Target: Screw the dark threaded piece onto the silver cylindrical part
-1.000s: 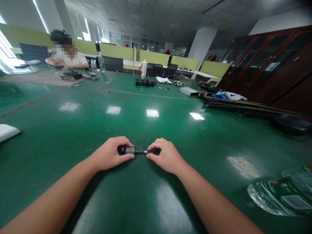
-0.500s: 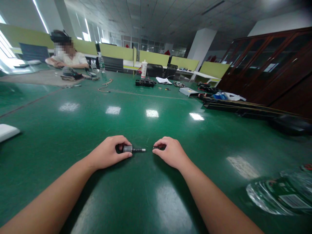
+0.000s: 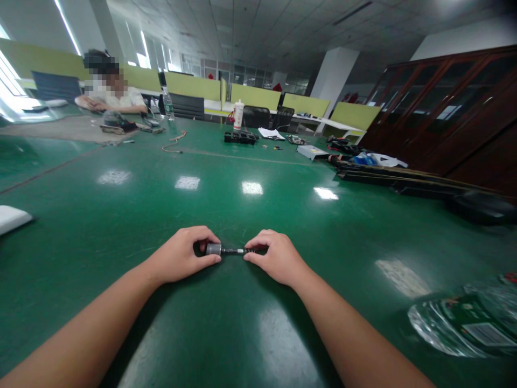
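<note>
My left hand [image 3: 181, 255] is closed on a small grey cylindrical part with a thin shaft [image 3: 214, 249], thumb on the near side and fingers on the far side. The shaft is dark along its length and bright at the tip, and it points right. Facing it, my right hand [image 3: 279, 260] pinches a small dark ridged part [image 3: 251, 250], mostly covered by the fingers. The bright shaft tip meets the left end of that ridged part; whether it enters it I cannot tell. Both hands rest low over the green table [image 3: 210, 323].
A large clear bottle [image 3: 464, 326] lies at the right edge. A white object [image 3: 13, 219] sits at the left edge. Toward the back are a black device [image 3: 240, 138], a white cup [image 3: 238, 116] and long dark strips [image 3: 388, 180]. A person [image 3: 113, 99] sits at the far left.
My right hand has moved left with the ridged part, closing the gap to the shaft tip. My left hand has shifted very slightly right with the cylindrical part.
</note>
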The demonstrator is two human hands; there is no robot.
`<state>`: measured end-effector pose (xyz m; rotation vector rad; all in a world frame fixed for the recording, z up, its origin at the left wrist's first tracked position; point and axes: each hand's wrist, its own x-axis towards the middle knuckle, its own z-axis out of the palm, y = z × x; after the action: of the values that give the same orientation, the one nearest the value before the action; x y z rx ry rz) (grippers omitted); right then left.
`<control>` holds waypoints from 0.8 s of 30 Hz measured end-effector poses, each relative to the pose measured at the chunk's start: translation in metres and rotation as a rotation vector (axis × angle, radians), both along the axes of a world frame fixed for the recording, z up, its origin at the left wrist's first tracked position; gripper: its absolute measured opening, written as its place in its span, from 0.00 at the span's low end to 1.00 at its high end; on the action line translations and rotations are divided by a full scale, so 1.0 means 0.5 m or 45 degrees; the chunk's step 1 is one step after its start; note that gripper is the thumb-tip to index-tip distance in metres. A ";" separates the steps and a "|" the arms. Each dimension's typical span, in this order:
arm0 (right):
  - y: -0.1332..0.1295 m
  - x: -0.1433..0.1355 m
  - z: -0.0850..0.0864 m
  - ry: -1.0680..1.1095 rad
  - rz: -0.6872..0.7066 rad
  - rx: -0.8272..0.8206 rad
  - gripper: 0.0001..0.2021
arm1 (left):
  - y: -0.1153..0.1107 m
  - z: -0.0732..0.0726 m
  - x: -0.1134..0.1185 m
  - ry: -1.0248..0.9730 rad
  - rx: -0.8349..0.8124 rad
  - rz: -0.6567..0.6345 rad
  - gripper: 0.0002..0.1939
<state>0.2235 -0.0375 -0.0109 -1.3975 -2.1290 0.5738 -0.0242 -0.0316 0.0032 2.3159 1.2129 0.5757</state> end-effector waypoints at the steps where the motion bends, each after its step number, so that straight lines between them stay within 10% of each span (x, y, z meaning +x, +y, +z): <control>1: -0.001 -0.004 -0.001 0.027 0.008 -0.001 0.05 | -0.002 -0.001 0.004 -0.002 -0.003 0.000 0.11; 24: -0.022 -0.036 -0.002 0.239 0.129 -0.088 0.11 | -0.016 -0.004 0.028 -0.011 -0.057 -0.077 0.12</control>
<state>0.2056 -0.0485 -0.0120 -1.2245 -2.0543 0.7928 -0.0104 -0.0395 0.0013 2.3017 1.1366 0.5310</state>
